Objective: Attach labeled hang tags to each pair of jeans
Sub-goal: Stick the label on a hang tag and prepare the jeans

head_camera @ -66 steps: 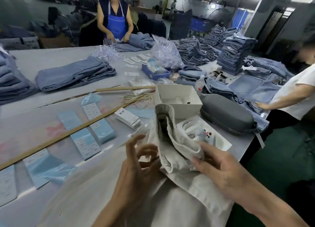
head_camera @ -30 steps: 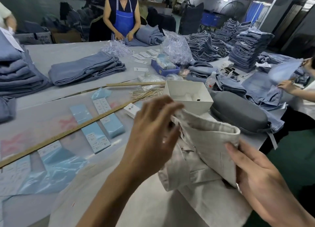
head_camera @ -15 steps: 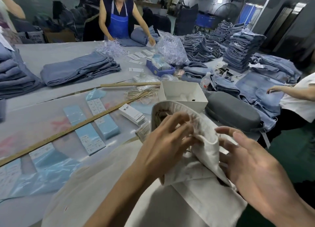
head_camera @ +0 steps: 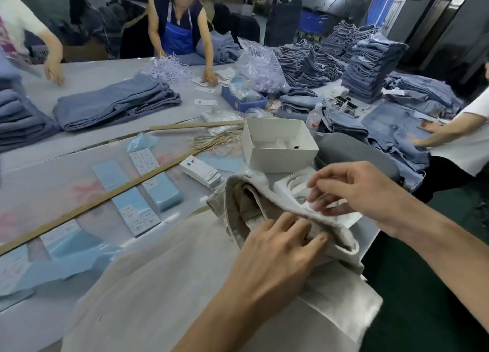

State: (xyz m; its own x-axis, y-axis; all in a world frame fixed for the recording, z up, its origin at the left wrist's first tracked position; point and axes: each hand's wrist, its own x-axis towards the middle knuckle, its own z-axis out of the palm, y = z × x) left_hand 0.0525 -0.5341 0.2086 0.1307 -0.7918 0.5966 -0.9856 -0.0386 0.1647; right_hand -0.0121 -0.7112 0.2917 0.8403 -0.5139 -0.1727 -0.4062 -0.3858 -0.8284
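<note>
The left hand [head_camera: 277, 248] lies on the beige jeans [head_camera: 185, 285], fingers bent over the folded-back waistband and pressing into the cloth, thumb tip against the fold; it pinches the fabric there. The right hand [head_camera: 354, 193] hovers just above the far edge of the same waistband, fingers loosely spread and slightly curled, holding nothing; whether the fingertips touch the cloth cannot be told.

The jeans lie flat at the near edge of the table [head_camera: 87, 79], long axis running from the lower left toward the upper right, waistband end pointing away toward the white box [head_camera: 277, 148]. The waistband is turned open, showing the darker inside.

Just behind the right hand sits a white tray [head_camera: 293, 187], partly covered by the jeans. Left of the box lies a stack of tags [head_camera: 201, 171], and beyond it a bundle of strings [head_camera: 211, 140]. A long wooden ruler [head_camera: 92, 203] crosses the table diagonally between blue packets [head_camera: 161, 193]. A grey case [head_camera: 352, 148] rests right of the box. Folded blue jeans [head_camera: 116, 103] lie farther back.
</note>
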